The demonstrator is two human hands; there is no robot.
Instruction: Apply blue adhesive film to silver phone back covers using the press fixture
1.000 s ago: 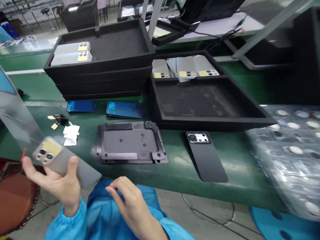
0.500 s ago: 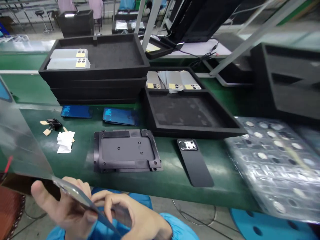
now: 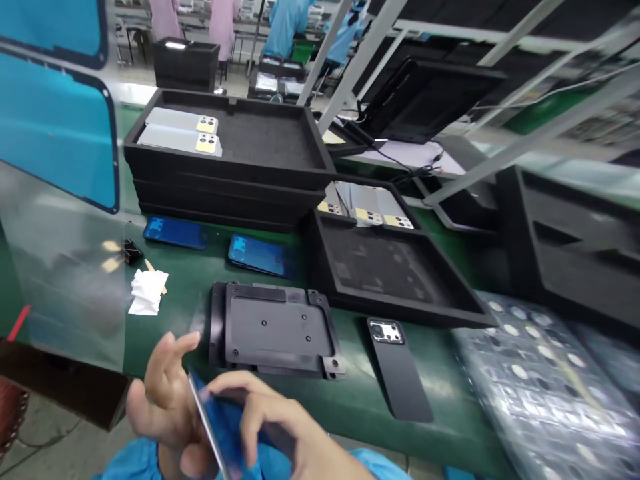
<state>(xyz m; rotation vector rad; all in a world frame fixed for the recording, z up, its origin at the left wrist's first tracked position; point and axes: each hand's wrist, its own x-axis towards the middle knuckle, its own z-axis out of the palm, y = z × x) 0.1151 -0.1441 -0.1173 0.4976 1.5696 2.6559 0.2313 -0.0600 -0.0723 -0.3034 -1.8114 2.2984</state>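
Observation:
My left hand (image 3: 170,400) is at the bottom, fingers curled and partly spread, against the edge of a thin phone-sized panel (image 3: 207,423). Around the panel's right side wrap the fingers of my right hand (image 3: 280,413); its blue face is turned right and its edge looks silvery. Just beyond my hands a dark metal fixture (image 3: 280,327) lies on the green table (image 3: 350,407). To its right rests a black phone back cover (image 3: 403,373) with a camera cutout. Two groups of blue panels (image 3: 175,233) lie behind the fixture.
Stacked black trays (image 3: 225,197) holding silvery panels (image 3: 175,130) stand at the back. Another tray (image 3: 400,303) is right of them. Clear plastic blister trays (image 3: 545,380) lie at right. A translucent sheet with blue frames (image 3: 60,127) hangs at left, near crumpled tissue (image 3: 149,292).
The view has shifted, so the table items sit lower and farther right. The held panel has turned from a slanted, greyish view to a steeper one showing its blue face. My left fingers have moved.

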